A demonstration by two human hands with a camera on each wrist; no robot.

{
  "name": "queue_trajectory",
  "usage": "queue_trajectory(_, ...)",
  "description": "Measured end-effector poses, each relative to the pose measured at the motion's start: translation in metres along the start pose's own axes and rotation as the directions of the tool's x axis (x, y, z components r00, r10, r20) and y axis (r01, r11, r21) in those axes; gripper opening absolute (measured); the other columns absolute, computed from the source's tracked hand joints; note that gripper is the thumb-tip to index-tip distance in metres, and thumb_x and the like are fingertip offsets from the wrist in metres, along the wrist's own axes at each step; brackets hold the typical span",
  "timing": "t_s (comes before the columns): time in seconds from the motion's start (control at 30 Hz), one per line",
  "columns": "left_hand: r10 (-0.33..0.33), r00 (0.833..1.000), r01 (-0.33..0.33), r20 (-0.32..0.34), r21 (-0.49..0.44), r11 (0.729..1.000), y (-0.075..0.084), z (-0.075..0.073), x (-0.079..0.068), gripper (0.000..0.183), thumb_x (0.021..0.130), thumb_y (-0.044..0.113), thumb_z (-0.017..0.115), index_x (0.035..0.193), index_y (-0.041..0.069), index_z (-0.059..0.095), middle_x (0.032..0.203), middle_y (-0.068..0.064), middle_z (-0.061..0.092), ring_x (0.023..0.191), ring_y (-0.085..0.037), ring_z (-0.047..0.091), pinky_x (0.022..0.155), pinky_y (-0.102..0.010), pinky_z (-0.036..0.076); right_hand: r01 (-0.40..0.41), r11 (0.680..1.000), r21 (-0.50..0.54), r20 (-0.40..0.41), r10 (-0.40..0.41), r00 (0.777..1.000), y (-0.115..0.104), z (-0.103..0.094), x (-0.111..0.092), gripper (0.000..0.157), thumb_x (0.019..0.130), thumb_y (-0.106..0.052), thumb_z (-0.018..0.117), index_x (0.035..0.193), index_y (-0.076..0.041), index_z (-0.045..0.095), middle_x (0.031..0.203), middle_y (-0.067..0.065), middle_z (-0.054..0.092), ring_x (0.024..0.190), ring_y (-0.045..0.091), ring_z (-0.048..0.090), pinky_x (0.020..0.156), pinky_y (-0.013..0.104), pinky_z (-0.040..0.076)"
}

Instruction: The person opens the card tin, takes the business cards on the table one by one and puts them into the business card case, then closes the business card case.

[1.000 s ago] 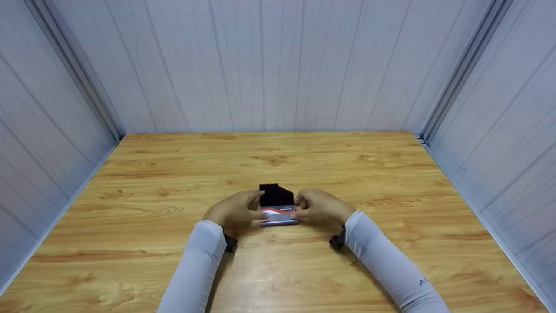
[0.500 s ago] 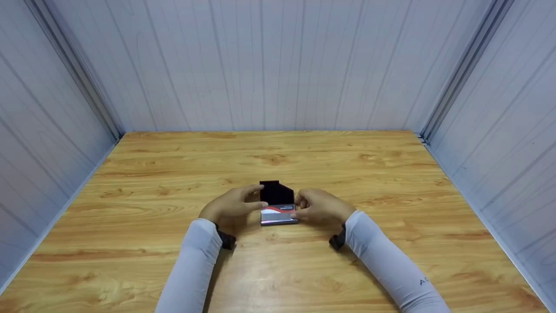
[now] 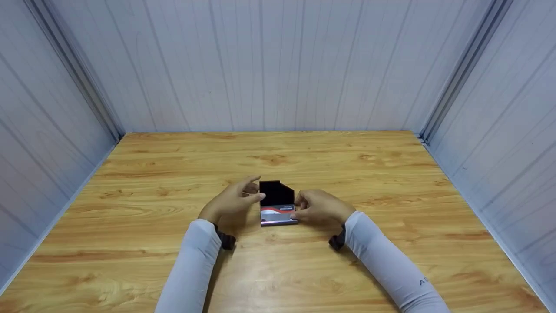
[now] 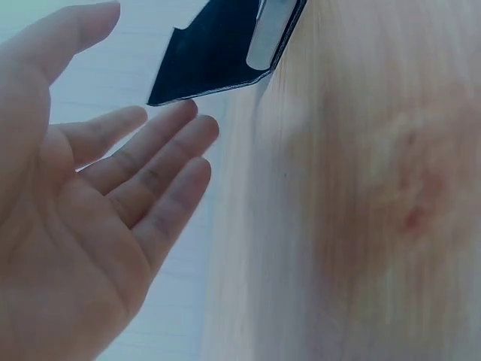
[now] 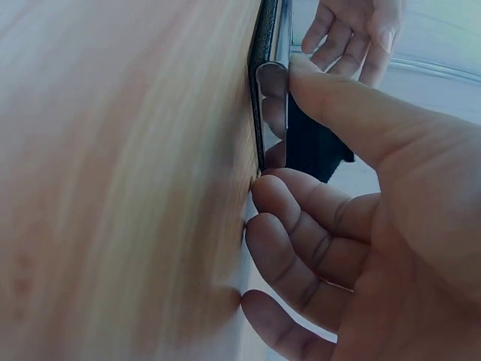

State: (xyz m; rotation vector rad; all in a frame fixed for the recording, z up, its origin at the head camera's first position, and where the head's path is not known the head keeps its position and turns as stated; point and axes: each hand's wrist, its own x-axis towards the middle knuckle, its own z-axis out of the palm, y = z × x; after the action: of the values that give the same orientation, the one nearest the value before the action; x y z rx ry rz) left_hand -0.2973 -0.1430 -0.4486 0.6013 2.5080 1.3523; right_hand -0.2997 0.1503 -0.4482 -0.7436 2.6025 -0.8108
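Observation:
A slim metal card case lies on the table between the hands, its black flap raised at the back. In its front part sits a grey and white card with a red stripe. My right hand holds the case by its right edge: the thumb rests on top and the other fingers curl beside the side edge. My left hand hovers at the left side with its fingers spread and nothing held. In the left wrist view its fingertips are near the flap's corner; contact cannot be made out.
The wood-grain table stretches around the case on every side. White panel walls stand at its back, left and right. A black wrist strap mount is on the left wrist, and a similar one on the right.
My left hand has let go of the case's left side and drawn back up and left, its fingers spreading. The right hand and the case have stayed nearly still.

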Motion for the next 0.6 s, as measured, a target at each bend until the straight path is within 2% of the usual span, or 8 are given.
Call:
queue_trajectory(0.33,0.091,0.995,-0.086,-0.044,0.096,0.992,0.006,0.004,0.001,0.038,0.101,0.04,0.061,0.134,0.021,0.065,0.128,0.004,0.063,0.121,-0.02,0.057,0.106,-0.048,0.042,-0.009,1.0,0.001,0.01,0.009,1.0,-0.001,-0.001,-0.002,0.028,0.092,-0.04,0.074,0.102,-0.015,0.066,0.093,-0.005,0.066,0.086,0.013,0.062,0.078,0.036,0.053)
queue_trajectory(0.5,0.073,0.996,-0.067,-0.05,0.11,0.992,0.009,0.007,0.001,0.031,0.1,0.041,0.062,0.125,0.024,0.071,0.123,0.007,0.066,0.118,-0.015,0.058,0.103,-0.042,0.046,-0.002,1.0,0.009,0.01,0.002,1.0,-0.001,-0.001,-0.001,0.026,0.092,-0.039,0.075,0.101,-0.016,0.066,0.092,-0.004,0.066,0.086,0.013,0.062,0.079,0.036,0.052)
queue_trajectory(0.6,0.052,0.998,-0.049,-0.04,0.081,0.995,0.012,0.009,0.0,0.026,0.1,0.039,0.062,0.118,0.023,0.073,0.116,0.007,0.069,0.112,-0.012,0.061,0.099,-0.04,0.048,-0.008,1.0,0.015,0.011,0.008,1.0,-0.001,-0.001,-0.001,0.027,0.091,-0.039,0.075,0.101,-0.015,0.066,0.093,-0.004,0.066,0.087,0.013,0.062,0.08,0.036,0.052)
